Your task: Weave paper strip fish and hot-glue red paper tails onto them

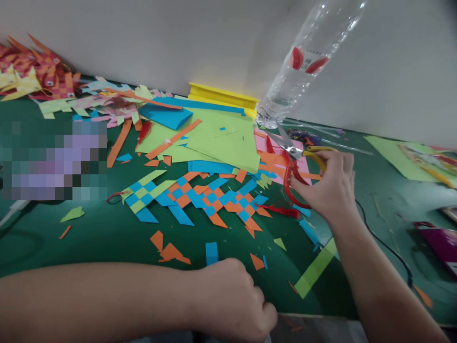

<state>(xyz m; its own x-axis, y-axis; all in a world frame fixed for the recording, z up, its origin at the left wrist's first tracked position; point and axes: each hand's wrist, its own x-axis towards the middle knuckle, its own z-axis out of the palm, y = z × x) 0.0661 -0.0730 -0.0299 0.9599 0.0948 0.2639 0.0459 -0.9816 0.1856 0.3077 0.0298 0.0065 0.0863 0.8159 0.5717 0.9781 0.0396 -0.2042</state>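
My right hand grips a pair of scissors by its red and yellow handles. The blades are spread and point up and left, toward the base of a clear plastic bottle. My left hand is closed near the table's front edge, palm side hidden, so I cannot tell what is in it. Just beyond it lies a short blue paper strip. Woven paper fish in blue, orange and green lie in a row mid-table, one with a red tassel beside it.
Green paper sheets and a yellow folded strip lie by the wall. Paper strips and red woven fish are piled at left. A black cable and a purple packet lie at right. Paper scraps dot the green table.
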